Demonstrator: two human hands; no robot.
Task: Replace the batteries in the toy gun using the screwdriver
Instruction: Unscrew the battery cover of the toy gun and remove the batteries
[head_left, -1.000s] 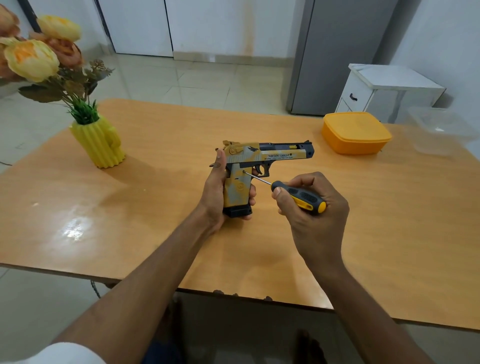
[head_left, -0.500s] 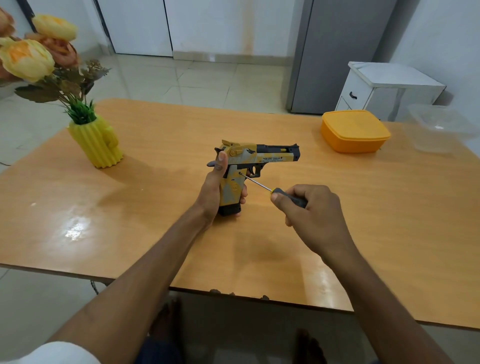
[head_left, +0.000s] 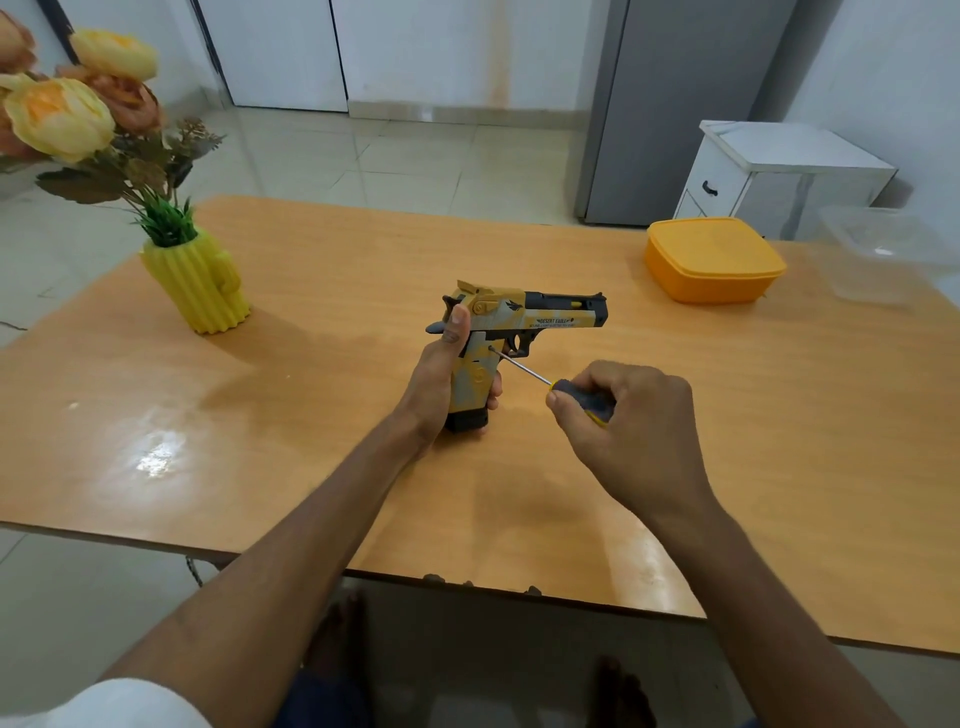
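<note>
Your right hand is curled tight round the handle of the screwdriver; your left hand is wrapped round the grip of the toy gun, thumb up along its back. The gun stands upright on its black magazine base on the worktop, near the middle, barrel pointing right. The screwdriver tip sits at a small hole on the side of the grip, just behind the trigger.

Progress: early, by my read. You are at the screw step; the cover looks still on, no batteries or loose screws in view, so the swap and closing up are all left. Whether the screw is loose yet, cannot tell.

Materials: gun is hard moulded plastic, yellow and grey camo with black slide front and printed lettering. Screwdriver has a thin bright metal shaft and a dark rubbery handle with a yellow stripe. Worktop is glossy orange-brown laminate, glare patch on the left.

Further back: ribbed yellow cactus-shaped vase with fake flowers at left, a rounded-square orange lidded box at right, a clear plastic tub beside it.
</note>
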